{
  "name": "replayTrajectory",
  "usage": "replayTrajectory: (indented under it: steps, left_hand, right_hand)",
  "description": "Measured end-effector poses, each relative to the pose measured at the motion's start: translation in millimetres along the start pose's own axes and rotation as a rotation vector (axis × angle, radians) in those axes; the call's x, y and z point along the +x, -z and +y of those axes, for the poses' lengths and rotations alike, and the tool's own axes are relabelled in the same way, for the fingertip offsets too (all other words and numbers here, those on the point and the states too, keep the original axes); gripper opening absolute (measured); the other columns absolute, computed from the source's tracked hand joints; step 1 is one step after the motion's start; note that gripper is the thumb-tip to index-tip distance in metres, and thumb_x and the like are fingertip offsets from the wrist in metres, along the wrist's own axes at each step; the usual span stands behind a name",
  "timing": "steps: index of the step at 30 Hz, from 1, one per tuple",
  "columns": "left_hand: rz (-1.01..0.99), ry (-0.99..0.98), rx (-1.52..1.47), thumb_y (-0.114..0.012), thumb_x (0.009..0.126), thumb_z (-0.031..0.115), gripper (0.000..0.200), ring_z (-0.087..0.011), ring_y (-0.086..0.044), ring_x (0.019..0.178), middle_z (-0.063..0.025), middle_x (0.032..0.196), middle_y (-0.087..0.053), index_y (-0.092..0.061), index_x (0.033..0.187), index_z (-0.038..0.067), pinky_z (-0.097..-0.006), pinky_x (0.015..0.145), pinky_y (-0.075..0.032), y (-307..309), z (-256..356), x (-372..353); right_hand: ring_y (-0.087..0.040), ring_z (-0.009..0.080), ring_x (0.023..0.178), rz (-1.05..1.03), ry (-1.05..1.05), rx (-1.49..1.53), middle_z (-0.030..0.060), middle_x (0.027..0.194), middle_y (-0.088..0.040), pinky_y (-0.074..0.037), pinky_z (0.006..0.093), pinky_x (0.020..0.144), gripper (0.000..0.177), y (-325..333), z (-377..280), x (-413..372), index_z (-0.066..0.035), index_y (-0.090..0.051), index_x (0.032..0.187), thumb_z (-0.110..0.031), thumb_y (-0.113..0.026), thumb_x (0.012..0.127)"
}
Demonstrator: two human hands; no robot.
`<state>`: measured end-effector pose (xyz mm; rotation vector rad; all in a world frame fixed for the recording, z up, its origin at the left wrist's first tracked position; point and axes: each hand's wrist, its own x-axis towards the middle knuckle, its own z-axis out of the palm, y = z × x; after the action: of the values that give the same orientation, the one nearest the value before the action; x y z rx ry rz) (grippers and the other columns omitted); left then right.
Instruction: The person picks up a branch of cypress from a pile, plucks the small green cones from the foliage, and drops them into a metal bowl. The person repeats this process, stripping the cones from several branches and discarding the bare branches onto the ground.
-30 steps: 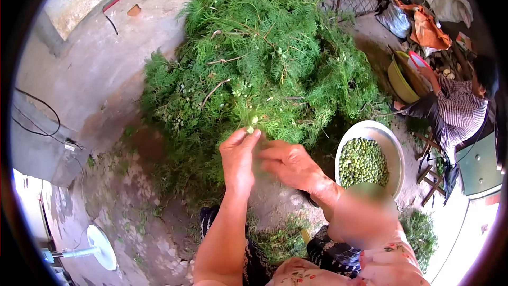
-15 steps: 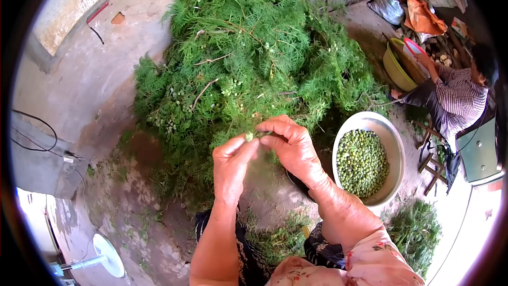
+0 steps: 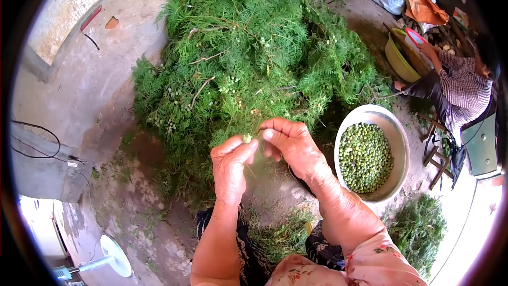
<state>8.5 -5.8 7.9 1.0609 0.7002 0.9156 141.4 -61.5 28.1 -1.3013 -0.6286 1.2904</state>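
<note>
My left hand (image 3: 229,167) pinches a small pale-green seed cone (image 3: 247,138) between thumb and fingertips. Close beside it on the right, my right hand (image 3: 297,151) has its thumb and forefinger pressed together; whatever thin bit may be between them is too small to make out. Both hands are over the near edge of a large heap of feathery green conifer branches (image 3: 254,58), with several similar cones showing among the foliage. Right of my right forearm stands a metal basin (image 3: 399,167) holding many round green cones (image 3: 365,158).
At the far right a person (image 3: 465,87) in a checked shirt sits by a yellow-green tub (image 3: 398,58). Cut greenery (image 3: 419,233) lies on the floor below the basin. A white fan-like disc (image 3: 117,256) is at lower left, and a wooden stool (image 3: 439,164) stands at right.
My fingertips have drawn slightly apart, the left still pinching the cone. The whole view has shifted a little, with the basin now slightly farther right.
</note>
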Motion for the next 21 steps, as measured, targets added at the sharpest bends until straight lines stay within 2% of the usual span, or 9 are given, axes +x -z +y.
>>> replayTrajectory:
  steps: [3,7,10,11,14,15,17,20,21]
  left_hand:
    - [0.007,0.014,-0.021,-0.063,0.078,0.005,0.005,-0.006,-0.043,0.056,0.002,0.062,-0.053,-0.065,0.077,0.001,-0.0208,0.053,-0.031,-3,-1,1]
    - [0.042,-0.01,0.071,-0.063,0.079,0.004,0.005,-0.0063,-0.046,0.058,0.0014,0.063,-0.054,-0.066,0.081,0.0,-0.0202,0.054,-0.034,-6,-5,2]
    - [0.046,-0.041,0.202,-0.064,0.08,0.005,0.007,-0.0068,-0.048,0.059,0.0006,0.064,-0.055,-0.065,0.083,-0.001,-0.0204,0.053,-0.036,-5,-9,2]
    - [0.037,-0.051,0.253,-0.064,0.08,0.006,0.008,-0.007,-0.048,0.059,0.0003,0.064,-0.055,-0.065,0.083,-0.002,-0.0205,0.053,-0.036,-4,-10,2]
    - [-0.017,-0.191,0.293,-0.064,0.082,0.01,0.012,-0.0077,-0.049,0.059,-0.0009,0.063,-0.054,-0.065,0.082,-0.002,-0.0217,0.053,-0.037,-1,-22,3]
    - [-0.048,-0.269,0.471,-0.065,0.082,0.015,0.017,-0.0091,-0.05,0.059,-0.0022,0.063,-0.055,-0.064,0.081,-0.002,-0.0235,0.054,-0.038,5,-26,7]
    - [-0.053,-0.205,0.438,-0.066,0.082,0.017,0.017,-0.0099,-0.05,0.059,-0.0022,0.063,-0.055,-0.065,0.081,-0.001,-0.0246,0.054,-0.039,4,-26,6]
    - [-0.046,-0.051,0.273,-0.065,0.08,0.011,0.015,-0.0119,-0.05,0.059,-0.0041,0.065,-0.057,-0.063,0.08,-0.004,-0.0247,0.057,-0.039,-3,-12,5]
    - [-0.031,-0.019,0.198,-0.065,0.08,0.011,0.015,-0.012,-0.049,0.058,-0.0041,0.065,-0.056,-0.063,0.08,-0.004,-0.0242,0.058,-0.039,-4,-10,5]
  right_hand:
    - [-0.056,0.0098,0.063,-0.085,-0.037,0.201,0.0064,0.082,-0.06,-0.042,0.021,0.053,0.016,14,2,4,0.0,-0.058,0.101,-0.008,-0.052,0.089]
    - [-0.055,0.0101,0.065,-0.04,0.071,0.435,0.0044,0.083,-0.06,-0.042,0.0203,0.054,0.02,11,-6,2,-0.002,-0.056,0.105,-0.009,-0.058,0.086]
    - [-0.053,0.009,0.064,-0.154,0.161,0.314,0.0036,0.082,-0.059,-0.042,0.0204,0.056,0.024,17,1,4,-0.003,-0.056,0.105,-0.006,-0.063,0.082]
    - [-0.051,0.0085,0.064,-0.123,0.148,0.185,0.0023,0.08,-0.058,-0.043,0.0207,0.058,0.03,14,-1,2,-0.003,-0.057,0.107,-0.004,-0.067,0.078]
    - [-0.051,0.0067,0.067,0.009,0.547,-0.339,-0.0015,0.08,-0.059,-0.042,0.0186,0.061,0.023,6,18,9,-0.006,-0.064,0.102,-0.005,-0.067,0.078]
    - [-0.051,0.0065,0.065,0.026,0.566,-0.337,-0.0016,0.078,-0.059,-0.042,0.0186,0.059,0.02,6,24,11,-0.006,-0.065,0.099,-0.007,-0.067,0.079]
    - [-0.051,0.006,0.062,0.058,0.608,-0.333,-0.0018,0.074,-0.06,-0.041,0.0185,0.056,0.014,4,25,14,-0.007,-0.067,0.093,-0.009,-0.067,0.08]
    - [-0.049,0.0075,0.055,-0.011,0.063,0.19,-0.0005,0.065,-0.059,-0.04,0.0203,0.052,0.011,5,7,2,-0.006,-0.067,0.087,-0.015,-0.066,0.081]
    - [-0.047,0.0085,0.049,-0.019,0.042,0.332,0.0004,0.059,-0.057,-0.038,0.021,0.049,0.015,7,10,7,-0.005,-0.066,0.085,-0.02,-0.064,0.083]
